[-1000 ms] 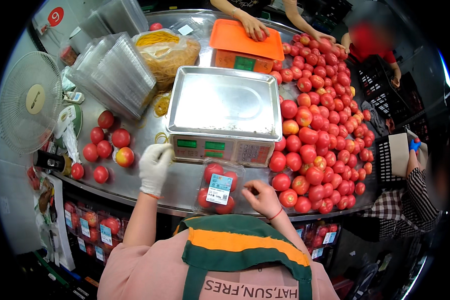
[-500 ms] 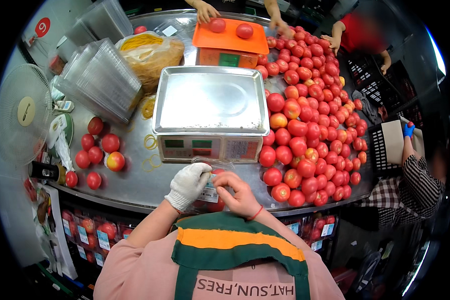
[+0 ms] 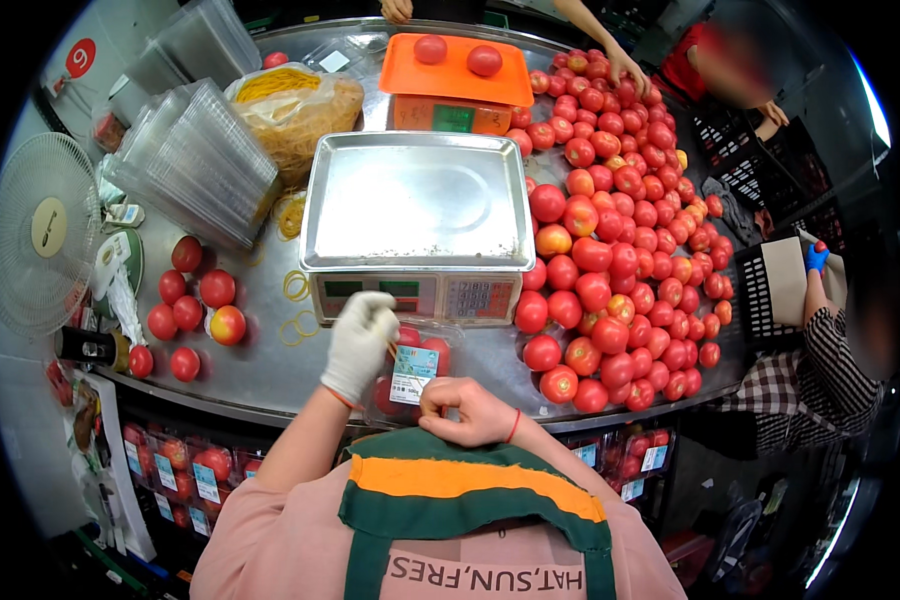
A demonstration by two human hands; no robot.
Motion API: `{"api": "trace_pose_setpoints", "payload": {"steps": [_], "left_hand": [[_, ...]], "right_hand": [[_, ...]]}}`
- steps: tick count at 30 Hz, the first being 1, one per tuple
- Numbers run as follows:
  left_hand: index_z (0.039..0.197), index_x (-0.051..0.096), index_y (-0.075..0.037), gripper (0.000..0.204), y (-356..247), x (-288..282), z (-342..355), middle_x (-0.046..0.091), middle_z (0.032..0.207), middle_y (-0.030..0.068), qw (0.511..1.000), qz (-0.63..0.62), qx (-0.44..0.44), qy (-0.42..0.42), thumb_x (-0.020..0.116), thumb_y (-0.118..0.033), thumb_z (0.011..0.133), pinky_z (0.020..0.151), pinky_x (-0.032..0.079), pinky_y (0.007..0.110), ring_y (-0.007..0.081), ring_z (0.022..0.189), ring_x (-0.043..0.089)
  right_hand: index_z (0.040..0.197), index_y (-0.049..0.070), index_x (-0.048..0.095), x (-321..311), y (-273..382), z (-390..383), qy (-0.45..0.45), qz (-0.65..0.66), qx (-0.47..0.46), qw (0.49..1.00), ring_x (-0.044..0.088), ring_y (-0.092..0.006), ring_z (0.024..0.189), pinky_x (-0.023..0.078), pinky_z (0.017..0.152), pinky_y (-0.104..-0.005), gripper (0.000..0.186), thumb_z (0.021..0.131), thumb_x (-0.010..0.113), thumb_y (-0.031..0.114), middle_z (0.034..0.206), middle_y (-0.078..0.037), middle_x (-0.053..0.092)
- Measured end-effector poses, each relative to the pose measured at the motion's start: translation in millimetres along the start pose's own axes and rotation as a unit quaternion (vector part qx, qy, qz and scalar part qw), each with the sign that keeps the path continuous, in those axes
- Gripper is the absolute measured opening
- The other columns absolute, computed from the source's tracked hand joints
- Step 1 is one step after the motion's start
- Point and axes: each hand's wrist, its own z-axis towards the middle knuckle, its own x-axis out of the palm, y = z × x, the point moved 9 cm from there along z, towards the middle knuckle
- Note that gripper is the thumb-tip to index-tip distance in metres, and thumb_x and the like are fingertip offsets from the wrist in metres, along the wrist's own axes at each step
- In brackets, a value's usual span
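Only the head view to go on here. The box (image 3: 422, 362) is on the tabletop (image 3: 255, 378), close to the near edge and right in front of the scale (image 3: 415, 215). It's clear plastic with red tomatoes in it and a label (image 3: 410, 382) on top. Looks a touch longer front to back than side to side, I think, but the hands cover enough of it that I wouldn't swear to it.

The left hand (image 3: 367, 340), in a white glove, is over the far left part of the box, fingers bunched up narrow. A thin strand seems to run near the fingertips, but it's too small to tell whether they're pinching it. So from that hand the box lies to the right and a bit toward the person. The right hand (image 3: 465, 412) is bare and loosely curled at the near right corner, so for that one the box is left and farther out. Can't tell if it's gripping anything. Honestly neither hand is clearly nearer; they sit at roughly opposite corners.

Around that: a couple of loose bands (image 3: 296, 286) left of the scale, more tomatoes (image 3: 187, 313) beyond those, and a big heap (image 3: 630, 250) on the right. Across the table, a co-worker's hand (image 3: 627, 70) is on the heap.
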Motion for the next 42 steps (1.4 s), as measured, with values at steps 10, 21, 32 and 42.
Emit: {"api": "trace_pose_setpoints", "payload": {"steps": [10,21,32,42], "left_hand": [[0.083,0.058,-0.012,0.041,3.2,2.0,25.6,0.06,0.072,0.012,0.824,0.504,0.169,0.195,0.041,-0.049,0.09,0.062,0.046,0.044,0.0324,0.072,0.059],[0.117,0.052,-0.011,0.046,65.4,-18.7,-47.8,0.06,0.105,0.0217,0.893,0.354,-0.133,0.245,0.034,-0.045,0.093,0.086,0.044,0.042,0.04,0.103,0.054],[0.146,0.011,-0.006,0.091,59.7,-2.9,-67.7,0.034,0.141,0.0159,0.965,-0.021,-0.129,0.229,0.068,-0.024,0.078,0.105,0.029,0.033,0.022,0.129,0.034],[0.14,0.025,-0.005,0.068,28.2,-47.9,-95.2,0.049,0.128,0.0113,0.82,-0.555,-0.109,0.087,0.058,-0.006,0.079,0.101,0.039,0.036,0.021,0.115,0.051]], "right_hand": [[0.058,0.005,0.058,-85.1,-119.3,-20.0,-0.241,-0.333,0.263,0.873,0.059,-0.038,0.065,0.046,0.059,-0.0466,0.042,0.086,0.053,0.036,0.065,-0.018,0.06],[0.11,0.005,0.051,-7.8,-142.3,-48.1,-0.16,-0.013,0.278,0.947,0.06,-0.0395,0.071,0.048,0.062,-0.0429,0.043,0.094,0.038,0.043,0.087,-0.024,0.06],[0.139,0.012,0.035,28.3,-171.1,-75.1,-0.036,0.195,0.381,0.903,0.057,-0.021,0.092,0.045,0.083,-0.0349,0.063,0.094,0.03,0.055,0.111,-0.011,0.059],[0.132,-0.001,0.042,6.8,-131.7,-32.6,0.067,0.163,0.235,0.956,0.057,-0.0184,0.1,0.047,0.08,-0.0272,0.047,0.096,0.046,0.03,0.116,-0.012,0.056]]}}
